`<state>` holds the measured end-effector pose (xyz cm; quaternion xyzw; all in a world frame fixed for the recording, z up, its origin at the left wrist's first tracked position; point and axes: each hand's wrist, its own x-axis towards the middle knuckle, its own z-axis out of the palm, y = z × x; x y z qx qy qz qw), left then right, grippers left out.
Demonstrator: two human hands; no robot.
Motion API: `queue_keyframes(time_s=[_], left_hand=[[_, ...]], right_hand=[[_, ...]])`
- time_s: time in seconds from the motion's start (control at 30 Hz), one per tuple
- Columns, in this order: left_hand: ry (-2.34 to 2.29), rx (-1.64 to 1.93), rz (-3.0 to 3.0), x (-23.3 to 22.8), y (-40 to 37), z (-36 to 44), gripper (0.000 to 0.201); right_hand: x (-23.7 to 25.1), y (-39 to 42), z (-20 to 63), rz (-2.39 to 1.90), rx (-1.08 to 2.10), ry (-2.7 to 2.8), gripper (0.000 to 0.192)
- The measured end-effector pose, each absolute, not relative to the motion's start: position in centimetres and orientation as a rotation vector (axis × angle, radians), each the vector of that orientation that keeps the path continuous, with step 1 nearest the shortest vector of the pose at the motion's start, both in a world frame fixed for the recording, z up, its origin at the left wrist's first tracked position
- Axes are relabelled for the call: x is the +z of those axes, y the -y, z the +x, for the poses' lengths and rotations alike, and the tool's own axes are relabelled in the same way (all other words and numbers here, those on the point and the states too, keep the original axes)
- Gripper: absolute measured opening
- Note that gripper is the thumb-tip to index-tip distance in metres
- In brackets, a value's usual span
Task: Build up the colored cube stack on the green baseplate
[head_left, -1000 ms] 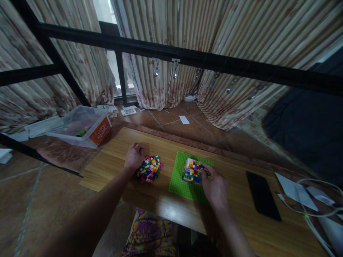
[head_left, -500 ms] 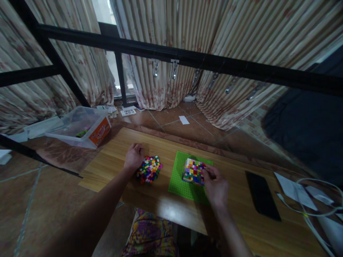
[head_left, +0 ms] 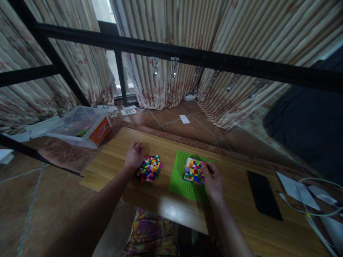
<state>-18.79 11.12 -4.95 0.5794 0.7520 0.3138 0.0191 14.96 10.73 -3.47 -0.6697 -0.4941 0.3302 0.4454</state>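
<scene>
A low wooden counter [head_left: 166, 203] runs from the lower centre of the frame to the lower right, its far edge bordered by a darker strip. Near the centre, the left hand [head_left: 134, 156] rests loosely curled against the left side of a loose heap of small coloured bricks [head_left: 150, 168]; whether it holds any brick cannot be told. Just right of the heap, with bare wood between, lies a green baseplate [head_left: 179, 180]. On the plate's far half stands a multicoloured brick block [head_left: 193, 170], and the right hand [head_left: 213, 180] presses its fingers against the block's right side, fingers bent close around that edge. The plate's near edge sits close to the counter's front edge. Open wood lies to the right of that hand, up to a black phone [head_left: 264, 195] lying flat, then papers and a white cable [head_left: 308, 210] at the far right. At left, on the tiled floor [head_left: 184, 128] beyond the counter's corner, sits a clear plastic box [head_left: 83, 125] with an orange label. Striped curtains [head_left: 187, 39] fill the upper frame behind a black metal bar [head_left: 171, 50].
</scene>
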Motion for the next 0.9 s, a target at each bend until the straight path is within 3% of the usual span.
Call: queue_keyframes(time_s=[0.9], left_hand=[[-2.297,1.044,1.765,-5.2,-10.7,-18.6,0.018]], right_hand=[[-4.5,-10.5,15.7,-1.689,0.790,1.347,0.059]])
